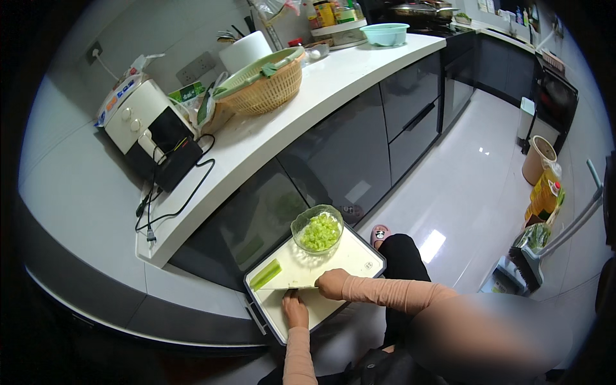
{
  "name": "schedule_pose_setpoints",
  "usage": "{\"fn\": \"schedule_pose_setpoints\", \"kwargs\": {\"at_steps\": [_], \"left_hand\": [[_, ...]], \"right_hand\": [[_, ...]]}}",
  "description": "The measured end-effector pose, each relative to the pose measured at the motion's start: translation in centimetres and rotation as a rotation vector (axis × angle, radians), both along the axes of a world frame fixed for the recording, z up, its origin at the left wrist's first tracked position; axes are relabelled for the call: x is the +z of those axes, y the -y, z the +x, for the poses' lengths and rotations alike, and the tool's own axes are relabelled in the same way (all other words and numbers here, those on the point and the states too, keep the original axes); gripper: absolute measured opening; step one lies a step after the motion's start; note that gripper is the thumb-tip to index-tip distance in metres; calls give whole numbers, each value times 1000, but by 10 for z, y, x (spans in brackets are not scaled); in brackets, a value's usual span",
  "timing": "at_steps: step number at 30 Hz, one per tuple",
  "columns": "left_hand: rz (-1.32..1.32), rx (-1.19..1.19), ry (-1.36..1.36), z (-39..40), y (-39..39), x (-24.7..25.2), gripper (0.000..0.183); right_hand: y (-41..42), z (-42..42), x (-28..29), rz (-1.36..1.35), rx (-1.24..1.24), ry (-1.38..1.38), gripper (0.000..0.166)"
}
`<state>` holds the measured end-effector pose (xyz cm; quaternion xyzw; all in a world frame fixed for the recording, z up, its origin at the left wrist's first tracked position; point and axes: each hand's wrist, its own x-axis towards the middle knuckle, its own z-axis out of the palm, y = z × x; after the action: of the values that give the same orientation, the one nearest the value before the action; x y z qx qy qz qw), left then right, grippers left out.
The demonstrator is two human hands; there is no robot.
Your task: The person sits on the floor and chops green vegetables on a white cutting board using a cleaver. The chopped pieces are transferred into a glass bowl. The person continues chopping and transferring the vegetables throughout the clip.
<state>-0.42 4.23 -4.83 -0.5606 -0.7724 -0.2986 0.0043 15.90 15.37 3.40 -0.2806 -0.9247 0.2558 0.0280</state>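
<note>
A white cutting board with a dark rim (356,255) lies low before me, tilted in the view. My right hand (332,284) is closed around the handle of a knife (288,288), whose thin blade reaches left across the board, seen nearly edge-on. My left hand (294,308) rests on the board just below the blade, fingertips close to it; whether something lies under them cannot be told. Pale green stalk pieces, perhaps celery, (265,275) lie at the board's left, by the blade tip. A clear glass bowl (297,226) of chopped green pieces (320,232) stands at the far edge.
Beyond the board are dark glossy cabinets (337,144) under a white counter (269,139). On it stand an air fryer (149,125) with loose cords, a woven-look basket (264,94) and a turquoise basin (385,34). Oil bottles (546,195) and a broom (529,264) stand at right.
</note>
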Motion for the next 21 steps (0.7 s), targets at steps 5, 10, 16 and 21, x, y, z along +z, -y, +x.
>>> {"fn": "schedule_pose_setpoints", "kwargs": {"at_steps": [5, 10, 16, 21], "left_hand": [[10, -8, -1, -1, 0, -3, 34], [-36, 2, -29, 2, 4, 0, 32], [-44, 45, 18, 6, 1, 3, 29], [-54, 50, -19, 9, 2, 9, 26]], "right_hand": [[1, 5, 6, -1, 4, 2, 22], [-3, 11, 20, -6, 21, 42, 20], [-9, 14, 24, -27, 54, 42, 21], [-9, 16, 21, -77, 40, 13, 21]]}}
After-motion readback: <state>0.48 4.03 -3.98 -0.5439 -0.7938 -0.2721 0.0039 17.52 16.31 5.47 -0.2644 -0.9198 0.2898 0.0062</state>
